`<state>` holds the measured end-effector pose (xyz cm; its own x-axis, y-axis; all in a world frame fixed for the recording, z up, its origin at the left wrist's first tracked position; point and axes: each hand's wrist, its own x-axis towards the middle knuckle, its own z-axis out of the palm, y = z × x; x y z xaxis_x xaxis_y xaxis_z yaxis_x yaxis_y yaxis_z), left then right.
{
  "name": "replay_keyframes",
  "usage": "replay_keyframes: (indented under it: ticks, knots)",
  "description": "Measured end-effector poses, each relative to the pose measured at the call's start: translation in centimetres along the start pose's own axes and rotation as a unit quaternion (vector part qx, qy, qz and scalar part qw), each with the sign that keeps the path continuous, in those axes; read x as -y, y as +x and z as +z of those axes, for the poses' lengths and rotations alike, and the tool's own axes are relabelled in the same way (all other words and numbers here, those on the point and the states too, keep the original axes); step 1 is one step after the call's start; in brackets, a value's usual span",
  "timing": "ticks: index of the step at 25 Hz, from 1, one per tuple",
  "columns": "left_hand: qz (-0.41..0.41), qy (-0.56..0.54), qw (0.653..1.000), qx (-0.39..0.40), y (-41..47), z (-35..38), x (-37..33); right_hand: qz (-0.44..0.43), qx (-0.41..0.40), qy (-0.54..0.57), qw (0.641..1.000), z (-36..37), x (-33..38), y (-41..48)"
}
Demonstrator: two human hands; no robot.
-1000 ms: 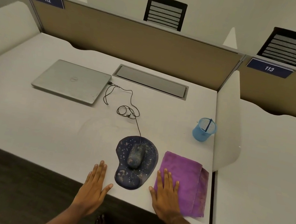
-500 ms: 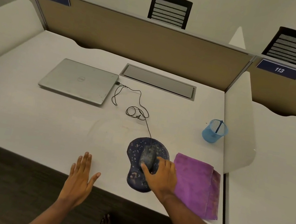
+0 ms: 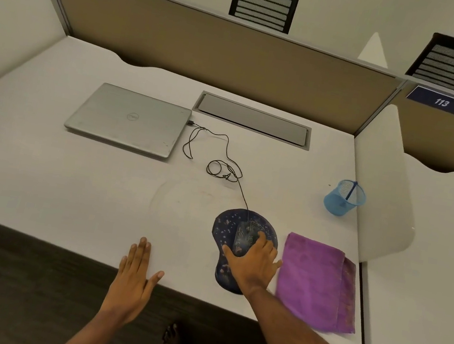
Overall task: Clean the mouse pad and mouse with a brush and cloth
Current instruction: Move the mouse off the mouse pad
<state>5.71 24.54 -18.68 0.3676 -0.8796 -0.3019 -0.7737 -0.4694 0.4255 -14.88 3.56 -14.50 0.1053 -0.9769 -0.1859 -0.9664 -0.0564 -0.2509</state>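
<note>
A dark blue speckled mouse pad (image 3: 226, 225) lies near the desk's front edge, with a dusty dark wired mouse (image 3: 242, 232) on it. My right hand (image 3: 253, 262) grips the mouse, thumb on its left side and fingers over its right side. A folded purple cloth (image 3: 318, 281) lies just right of the pad. A blue brush handle (image 3: 351, 190) sticks out of a blue mesh cup (image 3: 339, 203) at the back right. My left hand (image 3: 134, 279) rests flat on the desk edge, left of the pad, fingers straight.
A closed silver laptop (image 3: 130, 119) lies at the back left, and the mouse cable (image 3: 222, 159) loops from it to the mouse. A grey cable hatch (image 3: 253, 119) sits by the rear partition. A white divider (image 3: 382, 181) stands on the right.
My right hand moved left off the purple cloth onto the mouse and closed round it. My left hand shifted left along the desk edge. The view moved slightly.
</note>
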Motion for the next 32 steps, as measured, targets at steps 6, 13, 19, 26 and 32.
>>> replay_keyframes:
  ticks: [6,13,19,26,32]
  knots:
    - [0.011,0.003,1.000,-0.016,0.0,0.4,0.7,0.025,-0.001,0.013,1.000,0.5,0.8,0.2]
    - [0.011,0.008,0.999,-0.029,0.2,0.8,1.0,0.039,0.001,0.021,0.999,0.7,1.0,0.6]
    - [0.009,0.009,0.999,-0.035,0.2,0.9,0.9,0.038,-0.020,0.034,0.998,0.6,1.1,0.5]
    - [0.008,0.014,0.999,-0.044,0.2,1.1,0.9,-0.014,-0.091,0.085,0.992,-0.1,2.2,0.1]
    - [0.008,0.020,0.998,-0.054,0.3,1.4,1.1,-0.070,-0.118,0.137,0.981,0.2,6.6,-0.3]
